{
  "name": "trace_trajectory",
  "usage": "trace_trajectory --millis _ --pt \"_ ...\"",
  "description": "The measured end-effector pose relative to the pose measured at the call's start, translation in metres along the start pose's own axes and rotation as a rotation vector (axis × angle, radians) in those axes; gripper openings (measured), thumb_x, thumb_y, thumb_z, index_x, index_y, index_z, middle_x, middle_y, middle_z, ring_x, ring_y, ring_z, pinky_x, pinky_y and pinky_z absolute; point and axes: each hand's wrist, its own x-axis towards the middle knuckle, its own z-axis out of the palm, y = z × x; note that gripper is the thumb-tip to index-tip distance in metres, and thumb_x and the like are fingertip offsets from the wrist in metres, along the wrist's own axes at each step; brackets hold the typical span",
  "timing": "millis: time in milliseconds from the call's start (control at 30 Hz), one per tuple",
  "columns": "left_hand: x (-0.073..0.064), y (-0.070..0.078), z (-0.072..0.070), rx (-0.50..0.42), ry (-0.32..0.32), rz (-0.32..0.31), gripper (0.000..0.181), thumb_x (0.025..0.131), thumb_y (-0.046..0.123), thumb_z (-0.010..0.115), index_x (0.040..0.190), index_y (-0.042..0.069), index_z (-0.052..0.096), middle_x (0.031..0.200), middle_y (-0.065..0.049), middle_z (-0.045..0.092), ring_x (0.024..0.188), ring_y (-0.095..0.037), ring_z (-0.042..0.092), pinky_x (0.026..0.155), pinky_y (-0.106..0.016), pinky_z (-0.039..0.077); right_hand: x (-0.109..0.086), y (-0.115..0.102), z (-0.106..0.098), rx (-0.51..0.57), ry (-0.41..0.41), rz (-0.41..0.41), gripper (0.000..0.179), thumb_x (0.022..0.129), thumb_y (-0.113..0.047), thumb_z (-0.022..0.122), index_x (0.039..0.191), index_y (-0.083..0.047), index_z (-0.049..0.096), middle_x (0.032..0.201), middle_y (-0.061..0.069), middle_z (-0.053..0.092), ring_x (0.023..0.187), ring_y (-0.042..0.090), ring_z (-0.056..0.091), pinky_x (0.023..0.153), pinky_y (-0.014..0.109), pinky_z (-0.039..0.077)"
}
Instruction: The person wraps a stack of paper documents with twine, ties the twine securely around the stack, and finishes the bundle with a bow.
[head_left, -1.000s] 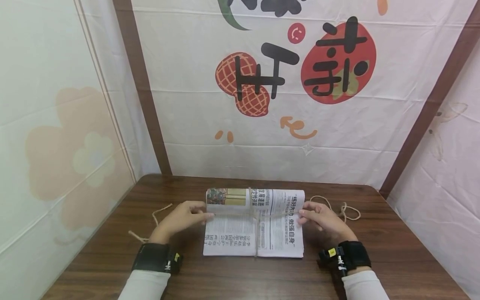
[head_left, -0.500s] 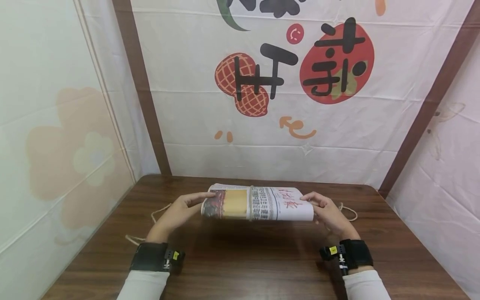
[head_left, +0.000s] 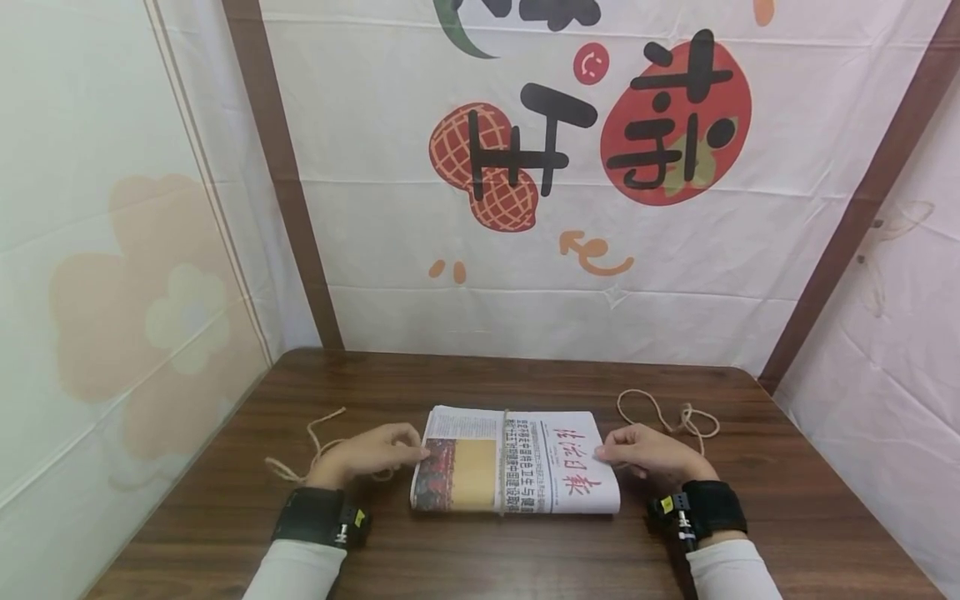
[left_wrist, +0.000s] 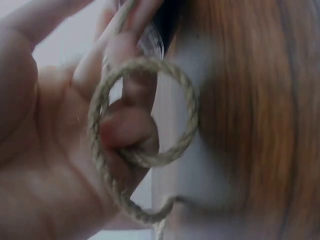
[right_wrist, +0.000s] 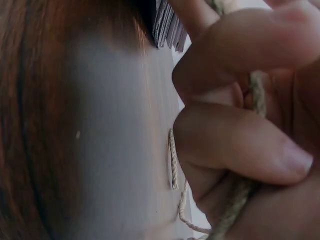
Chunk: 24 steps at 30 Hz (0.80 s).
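A folded newspaper bundle (head_left: 573, 462) lies flat on the table, masthead side up, with one strand of twine (head_left: 503, 450) across its middle. At its left edge is my left hand (head_left: 378, 450), thumb and index fingertip close together. The left wrist view shows a loop of the twine (left_wrist: 95, 122) hanging at that hand's curled fingers. My right hand (head_left: 652, 450) is at the bundle's right edge. In the right wrist view its fingers (right_wrist: 240, 142) curl round another length of the twine (right_wrist: 257, 95), near the bundle's layered page edges (right_wrist: 167, 25).
Loose twine ends trail on the brown wooden table (head_left: 480, 558), one left of the left hand and a looped one (head_left: 701, 421) behind the right hand. A white printed cloth (head_left: 375, 250) hangs behind the table, with more cloth at both sides.
Both hands lifted the newspaper bundle, turned it over and laid it back down. The side with crossed twine faced up before; the masthead and picture side faces up now.
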Motion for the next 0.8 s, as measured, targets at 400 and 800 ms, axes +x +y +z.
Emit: trace_trajectory --millis 400,800 --pt "0.001 0.010 0.012 0.166 0.163 -0.142 0.034 0.088 0.035 0.074 0.097 0.002 0.075 0.086 -0.002 0.068 0.079 -0.019 0.060 0.070 -0.038 0.052 0.005 0.003 0.007 -0.019 0.004 0.155 0.033 0.097 -0.036 0.066 0.098 -0.004 0.067 0.067 -0.004 0.055 0.046 0.004 0.035 0.043 0.020 0.029" --pt "-0.005 0.021 0.013 0.253 0.115 -0.118 0.030 0.091 0.040 0.071 0.092 0.010 0.067 0.073 -0.001 0.062 0.072 -0.017 0.058 0.063 -0.034 0.048 0.003 -0.003 0.011 -0.149 0.024 0.213 0.035 0.092 -0.042 0.072 0.091 -0.008 0.064 0.069 0.003 0.067 0.045 0.007 0.031 0.043 0.022 0.024"
